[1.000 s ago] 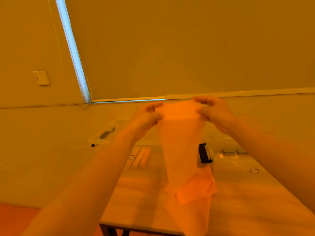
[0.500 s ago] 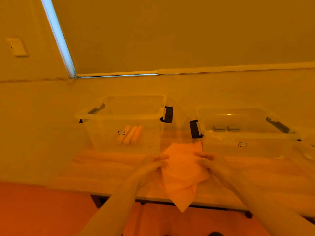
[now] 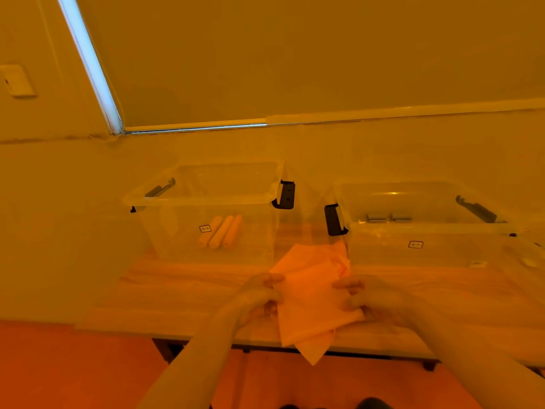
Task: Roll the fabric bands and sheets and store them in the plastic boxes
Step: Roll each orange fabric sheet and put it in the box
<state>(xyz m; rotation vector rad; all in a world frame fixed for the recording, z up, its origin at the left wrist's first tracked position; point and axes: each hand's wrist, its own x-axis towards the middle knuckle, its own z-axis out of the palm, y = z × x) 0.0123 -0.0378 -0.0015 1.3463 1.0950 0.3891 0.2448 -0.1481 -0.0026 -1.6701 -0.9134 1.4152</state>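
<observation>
Head view shows the fabric sheet [image 3: 309, 287] lying on the table [image 3: 177, 293] between both hands, its long axis running away toward the boxes. Left hand [image 3: 259, 299] pinches its left edge, right hand [image 3: 368, 296] its right edge, equally near.

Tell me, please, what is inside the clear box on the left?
Three rolled fabric bands lie side by side on the floor of the left box, seen through its clear front wall. Nothing else shows inside; a small label hides a little of one roll.
</observation>
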